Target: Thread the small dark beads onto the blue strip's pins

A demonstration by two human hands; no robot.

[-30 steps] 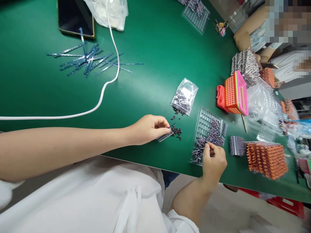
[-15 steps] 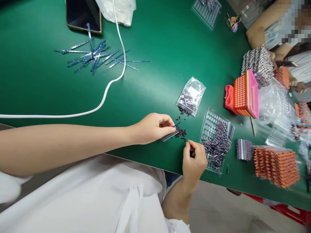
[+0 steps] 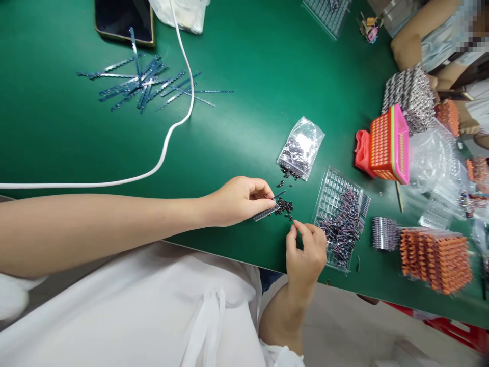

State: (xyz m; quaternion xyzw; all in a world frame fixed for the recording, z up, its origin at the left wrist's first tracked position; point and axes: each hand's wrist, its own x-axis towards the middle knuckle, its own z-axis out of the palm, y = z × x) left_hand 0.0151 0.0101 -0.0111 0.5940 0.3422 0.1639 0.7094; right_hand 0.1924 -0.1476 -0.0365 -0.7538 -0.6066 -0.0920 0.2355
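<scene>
My left hand [image 3: 244, 201] is closed, thumb and fingers pinching a small dark ridged strip [image 3: 266, 213] near the table's front edge. A thin dark sliver [image 3: 280, 194] sticks out past the fingertips. Just beyond them lies a loose pile of small dark shiny beads [image 3: 283, 206]. My right hand [image 3: 307, 250] is closed in a pinch to the right of the pile; whatever its fingertips hold is too small to make out. Close to that hand is a clear plastic tray [image 3: 323, 196] with many thin dark pieces [image 3: 342, 229] heaped in it.
A clear bag of beads [image 3: 301, 148] lies behind the pile. Blue strips [image 3: 141, 84], a phone [image 3: 124, 20] and a white cable [image 3: 164, 153] are at the left. Rightward stand nested baskets [image 3: 387, 145] and stacked orange pieces [image 3: 435, 260]. Another person's arm [image 3: 420, 35] shows top right.
The whole view has shifted slightly. My right hand stays beside the beads, its finger posture slightly changed. My left hand keeps its hold on the strip.
</scene>
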